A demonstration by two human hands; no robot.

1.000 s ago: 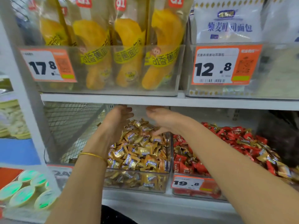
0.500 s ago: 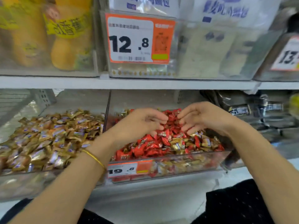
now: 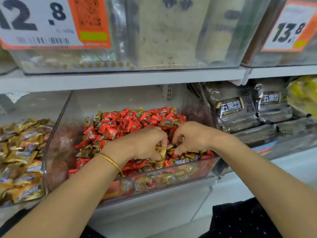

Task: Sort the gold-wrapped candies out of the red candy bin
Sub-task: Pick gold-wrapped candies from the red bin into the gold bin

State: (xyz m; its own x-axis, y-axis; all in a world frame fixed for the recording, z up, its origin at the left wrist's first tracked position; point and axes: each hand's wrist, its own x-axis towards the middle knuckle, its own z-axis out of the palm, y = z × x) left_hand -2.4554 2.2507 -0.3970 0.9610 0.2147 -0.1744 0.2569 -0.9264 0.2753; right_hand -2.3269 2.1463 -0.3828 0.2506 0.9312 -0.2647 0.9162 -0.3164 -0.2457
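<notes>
A clear bin [image 3: 56, 145] on the lower shelf is heaped with red-wrapped candies [image 3: 127, 122], with gold-wrapped candies [image 3: 192, 157] mixed in near its front. Both hands are down in the front of the pile. My left hand [image 3: 145, 143], with a gold bangle on the wrist, has its fingers curled around a gold-wrapped candy [image 3: 160, 151]. My right hand [image 3: 192, 136] is beside it, fingers bent and pinched into the candies; whether it holds one is hidden.
To the left, a second clear bin holds only gold candies [image 3: 22, 155]. Dark packaged bread [image 3: 240, 110] lies to the right. An upper shelf [image 3: 120, 79] with clear bins and price tags [image 3: 51, 23] hangs low over the candy.
Both hands have moved from the gold bin on the left into the red bin and dropped into the pile. The left fingers have closed on a gold candy. The view has moved closer.
</notes>
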